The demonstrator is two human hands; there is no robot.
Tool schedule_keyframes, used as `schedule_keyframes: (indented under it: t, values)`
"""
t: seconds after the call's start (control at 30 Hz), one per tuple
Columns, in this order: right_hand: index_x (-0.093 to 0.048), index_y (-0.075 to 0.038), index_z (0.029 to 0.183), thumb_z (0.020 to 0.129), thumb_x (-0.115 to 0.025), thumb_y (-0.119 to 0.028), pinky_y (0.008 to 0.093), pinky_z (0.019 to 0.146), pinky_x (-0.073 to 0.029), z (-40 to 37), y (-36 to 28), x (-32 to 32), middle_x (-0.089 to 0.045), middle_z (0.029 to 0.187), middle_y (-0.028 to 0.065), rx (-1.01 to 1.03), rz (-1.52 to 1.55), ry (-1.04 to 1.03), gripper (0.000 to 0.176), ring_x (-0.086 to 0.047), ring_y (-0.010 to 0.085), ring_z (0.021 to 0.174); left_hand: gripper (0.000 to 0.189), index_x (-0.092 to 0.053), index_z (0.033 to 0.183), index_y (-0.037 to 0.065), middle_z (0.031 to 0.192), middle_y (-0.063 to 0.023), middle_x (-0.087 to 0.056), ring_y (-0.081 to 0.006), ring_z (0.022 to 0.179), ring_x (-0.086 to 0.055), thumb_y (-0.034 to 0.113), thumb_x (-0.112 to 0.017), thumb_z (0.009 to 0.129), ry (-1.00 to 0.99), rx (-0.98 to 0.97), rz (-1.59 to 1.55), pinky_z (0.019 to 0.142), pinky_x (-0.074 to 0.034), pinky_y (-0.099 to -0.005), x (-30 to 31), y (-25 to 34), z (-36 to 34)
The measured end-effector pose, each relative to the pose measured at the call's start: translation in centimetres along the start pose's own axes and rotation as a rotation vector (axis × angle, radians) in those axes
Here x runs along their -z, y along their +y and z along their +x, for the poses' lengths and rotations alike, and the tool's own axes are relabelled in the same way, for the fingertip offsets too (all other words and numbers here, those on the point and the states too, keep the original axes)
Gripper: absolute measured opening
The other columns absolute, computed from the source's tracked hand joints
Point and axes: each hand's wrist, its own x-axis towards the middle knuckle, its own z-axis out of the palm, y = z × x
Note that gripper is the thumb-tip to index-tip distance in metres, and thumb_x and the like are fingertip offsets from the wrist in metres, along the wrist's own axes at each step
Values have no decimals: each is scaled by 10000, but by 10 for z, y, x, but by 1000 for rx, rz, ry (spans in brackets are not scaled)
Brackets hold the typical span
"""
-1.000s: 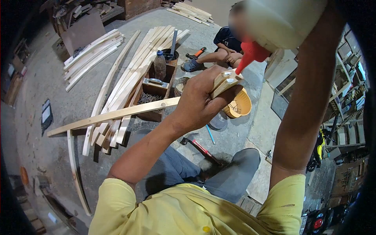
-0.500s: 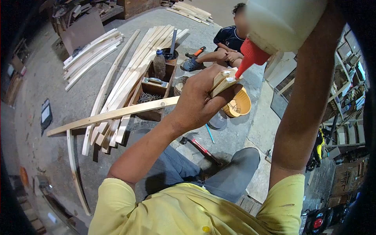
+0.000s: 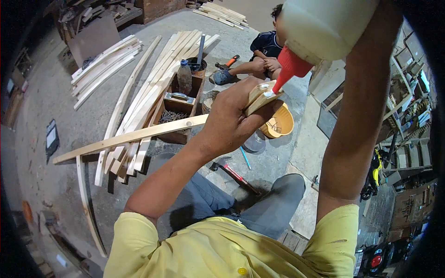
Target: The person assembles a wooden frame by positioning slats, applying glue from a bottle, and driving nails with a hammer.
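Note:
My left hand point(image 3: 232, 113) is wrapped round a long pale wooden strip point(image 3: 134, 139), its near end raised and its far end reaching to the left. White glue sits on the notched end point(image 3: 263, 95) above my fingers. An upturned translucent glue bottle point(image 3: 327, 28) with a red nozzle point(image 3: 291, 69) is tipped over it, the nozzle's tip touching or almost touching the wood. My right forearm point(image 3: 357, 125) runs up to the bottle; the right hand's fingers are hidden behind it or cut off by the top edge.
Wooden strips point(image 3: 153, 88) lie piled beside a wooden box point(image 3: 160, 116) of nails with a plastic bottle point(image 3: 184, 76). A yellow bowl point(image 3: 285, 121) and a red-handled hammer point(image 3: 236, 176) are close by. Another person point(image 3: 266, 51) sits beyond, near an orange-handled hammer point(image 3: 229, 61).
The whole view has shifted slightly. Both hands keep nearly the same pose, the nozzle still at the glued end of the strip.

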Motion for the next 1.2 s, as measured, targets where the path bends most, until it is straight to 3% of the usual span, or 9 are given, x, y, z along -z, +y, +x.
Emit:
schedule_keyframes:
  t: [0.57, 0.73, 0.83, 1.03, 1.2]
  values:
    - [-618, -38, 994, 805, -710, -344, 310, 568, -566, 2, 1, -2, -655, 755, 95, 53, 45, -85, 370, -661, 189, 618, 163, -625, 1028, 22, 877, -51, -614, -113, 765, -571, 121, -676, 909, 23, -66, 11, 689, -455, -261, 3, 0, -1]
    - [-614, -33, 990, 805, -712, -339, 309, 565, -562, 3, -11, -8, -650, 750, 93, -172, 156, -35, 371, -654, 189, 609, 169, -630, 1021, 20, 885, -58, -620, -121, 769, -582, 130, -681, 904, 18, -55, -4, 686, -460, -264, 4, 0, -3]
    - [-615, -34, 991, 809, -706, -348, 311, 560, -561, 5, -8, -4, -652, 757, 93, -183, 170, -50, 374, -655, 190, 614, 179, -634, 1019, 19, 896, -65, -628, -127, 775, -593, 138, -687, 897, 28, -64, 20, 683, -467, -268, 5, -2, -3]
    - [-621, -48, 1007, 827, -686, -359, 308, 560, -562, 4, 6, -1, -656, 770, 84, -5, -31, 81, 366, -657, 187, 618, 182, -636, 1017, 18, 906, -72, -637, -133, 775, -602, 141, -689, 893, 30, -50, 10, 681, -474, -271, 6, -2, -3]
    - [-627, -65, 1009, 837, -675, -370, 303, 565, -562, 6, 6, 7, -657, 776, 80, -42, 105, -22, 353, -659, 179, 629, 186, -639, 1021, 23, 904, -71, -637, -134, 766, -601, 144, -687, 889, 43, -53, -8, 678, -473, -274, 3, -2, -3]
